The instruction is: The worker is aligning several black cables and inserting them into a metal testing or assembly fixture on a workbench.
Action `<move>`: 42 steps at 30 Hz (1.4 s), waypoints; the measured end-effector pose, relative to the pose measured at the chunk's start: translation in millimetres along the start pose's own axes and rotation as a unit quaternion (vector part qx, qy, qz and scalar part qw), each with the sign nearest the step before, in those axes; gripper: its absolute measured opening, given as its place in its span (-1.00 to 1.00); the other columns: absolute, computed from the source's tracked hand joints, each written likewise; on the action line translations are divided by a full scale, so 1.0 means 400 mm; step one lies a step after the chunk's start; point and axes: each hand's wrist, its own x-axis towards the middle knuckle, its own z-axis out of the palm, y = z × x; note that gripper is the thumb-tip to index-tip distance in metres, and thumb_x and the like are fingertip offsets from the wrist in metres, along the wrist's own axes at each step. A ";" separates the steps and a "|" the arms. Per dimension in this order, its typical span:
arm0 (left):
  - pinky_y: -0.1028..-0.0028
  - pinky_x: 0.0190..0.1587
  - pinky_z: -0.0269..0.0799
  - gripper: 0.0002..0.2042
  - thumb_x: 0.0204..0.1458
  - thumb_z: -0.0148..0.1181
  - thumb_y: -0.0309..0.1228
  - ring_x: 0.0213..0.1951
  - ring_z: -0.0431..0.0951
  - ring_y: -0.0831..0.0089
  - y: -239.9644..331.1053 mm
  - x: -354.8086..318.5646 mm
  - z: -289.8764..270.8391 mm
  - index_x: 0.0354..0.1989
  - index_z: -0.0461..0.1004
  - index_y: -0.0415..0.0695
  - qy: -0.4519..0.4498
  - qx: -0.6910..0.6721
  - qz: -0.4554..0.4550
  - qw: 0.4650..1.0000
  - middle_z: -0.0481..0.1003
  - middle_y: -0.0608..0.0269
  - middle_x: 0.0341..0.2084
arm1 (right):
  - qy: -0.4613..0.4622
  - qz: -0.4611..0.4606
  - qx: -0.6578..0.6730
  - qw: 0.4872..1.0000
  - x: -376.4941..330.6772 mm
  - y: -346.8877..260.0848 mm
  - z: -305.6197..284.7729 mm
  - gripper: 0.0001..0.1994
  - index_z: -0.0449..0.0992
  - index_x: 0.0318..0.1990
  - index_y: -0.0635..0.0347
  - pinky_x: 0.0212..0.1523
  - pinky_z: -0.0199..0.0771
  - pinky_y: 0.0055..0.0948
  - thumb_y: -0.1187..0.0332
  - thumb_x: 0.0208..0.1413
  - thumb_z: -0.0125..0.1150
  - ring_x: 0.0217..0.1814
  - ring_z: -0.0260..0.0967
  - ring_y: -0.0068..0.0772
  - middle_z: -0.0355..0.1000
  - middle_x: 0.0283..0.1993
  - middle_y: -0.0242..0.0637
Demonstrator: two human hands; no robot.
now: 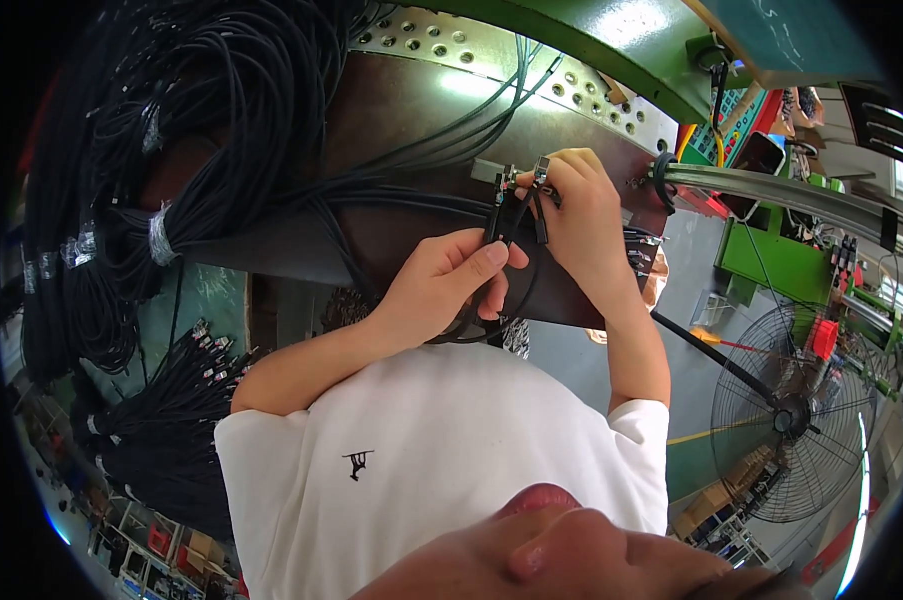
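My left hand (439, 282) is closed round a black cable (494, 222), thumb on top. The cable's metal-tipped connector (506, 183) points away from me, above the brown work surface (401, 110). Just to its right, my right hand (586, 215) pinches a second black cable end with a metal plug (542, 167). The two connector ends are close together; whether they touch I cannot tell. Further black cables (421, 200) run leftward from my hands across the surface. My right fingers partly hide the second cable end.
Thick bundles of black cable (241, 90) hang at the left, bound with clear wrap (159, 236). Below them lies another cable bundle (161, 420). A perforated metal strip (591, 95) and a green machine frame (571, 30) stand behind. At the right are a metal rail (771, 185) and a large fan (791, 412).
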 end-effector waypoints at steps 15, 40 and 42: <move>0.56 -0.23 0.42 -0.64 0.28 -0.13 -0.25 -0.41 0.43 0.59 0.039 -0.002 0.005 0.07 0.34 -0.29 0.061 0.029 0.015 0.998 0.46 0.29 -0.47 | 0.166 -0.151 -0.096 0.970 -0.086 0.065 -0.023 -0.72 0.51 -0.28 0.24 -0.17 0.44 -0.26 0.60 -0.28 0.18 -0.17 0.38 -0.14 0.43 -0.25 -0.25; 0.64 -0.64 0.07 -0.66 0.29 -0.21 -0.25 -0.72 0.07 0.70 0.046 0.073 0.069 -0.41 0.38 -0.20 0.000 -0.039 -0.086 0.996 0.20 0.44 -0.78 | 0.122 -0.266 -0.168 0.941 -0.054 0.024 -0.083 -0.73 0.51 -0.24 0.20 -0.20 0.38 -0.36 0.39 -0.19 0.18 -0.28 0.38 -0.37 0.40 -0.31 -0.35; 0.65 -0.59 0.17 -0.67 0.29 -0.20 -0.28 -0.69 0.21 0.68 0.056 0.052 0.063 -0.41 0.39 -0.23 -0.025 0.101 -0.059 0.993 0.31 0.37 -0.74 | 0.115 -0.250 -0.174 0.946 -0.075 0.037 -0.087 -0.74 0.50 -0.26 0.19 -0.20 0.38 -0.36 0.42 -0.21 0.19 -0.27 0.39 -0.33 0.40 -0.31 -0.36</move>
